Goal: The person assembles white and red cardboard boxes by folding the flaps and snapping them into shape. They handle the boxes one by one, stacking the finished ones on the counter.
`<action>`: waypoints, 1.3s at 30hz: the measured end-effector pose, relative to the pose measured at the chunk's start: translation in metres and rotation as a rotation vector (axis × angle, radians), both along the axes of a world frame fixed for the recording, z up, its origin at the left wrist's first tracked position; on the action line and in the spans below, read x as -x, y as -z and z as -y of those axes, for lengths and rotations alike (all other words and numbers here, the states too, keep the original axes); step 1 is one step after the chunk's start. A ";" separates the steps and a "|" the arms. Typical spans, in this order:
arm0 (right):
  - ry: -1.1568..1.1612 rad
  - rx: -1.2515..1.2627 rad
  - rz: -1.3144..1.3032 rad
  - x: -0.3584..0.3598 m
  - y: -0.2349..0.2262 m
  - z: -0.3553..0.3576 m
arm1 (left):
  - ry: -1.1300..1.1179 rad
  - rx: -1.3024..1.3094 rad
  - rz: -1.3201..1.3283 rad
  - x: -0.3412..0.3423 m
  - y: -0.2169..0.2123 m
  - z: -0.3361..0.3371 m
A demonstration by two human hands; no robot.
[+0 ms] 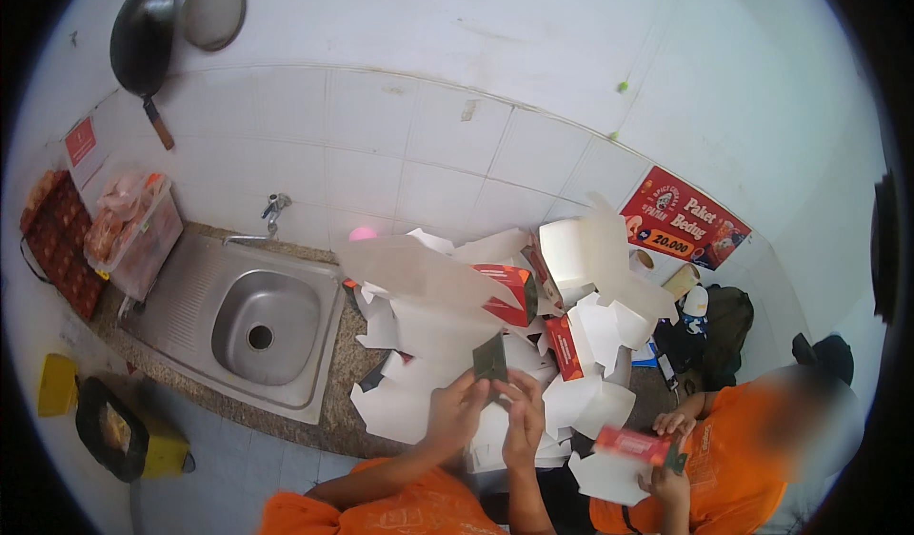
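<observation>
My left hand (454, 409) and my right hand (523, 419) are raised together over the counter, both pinching a small dark flat piece of card (490, 358) between the fingers. Behind it lies a heap of white folded cardboard food boxes (581, 330), some with red printed sides (505, 292). To my right a person in an orange shirt (733, 459) holds a red-and-white box (633, 445) in both hands.
A steel sink (262, 330) with a tap (274, 207) is set in the speckled counter at left. A clear container of food (133, 230) and a red tray (59, 240) stand beside it. A black wok (143, 40) hangs on the tiled wall. Yellow bins (162, 449) sit on the floor.
</observation>
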State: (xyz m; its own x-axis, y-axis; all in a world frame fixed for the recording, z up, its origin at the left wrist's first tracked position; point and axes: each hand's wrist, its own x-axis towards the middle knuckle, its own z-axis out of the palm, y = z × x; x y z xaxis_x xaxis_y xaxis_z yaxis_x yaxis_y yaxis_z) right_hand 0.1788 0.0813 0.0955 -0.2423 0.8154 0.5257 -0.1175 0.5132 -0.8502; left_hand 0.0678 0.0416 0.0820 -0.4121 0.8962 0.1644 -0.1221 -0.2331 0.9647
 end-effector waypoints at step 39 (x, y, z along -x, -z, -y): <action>0.131 0.331 0.028 -0.059 -0.005 0.012 | 0.895 0.077 0.254 0.140 0.027 0.067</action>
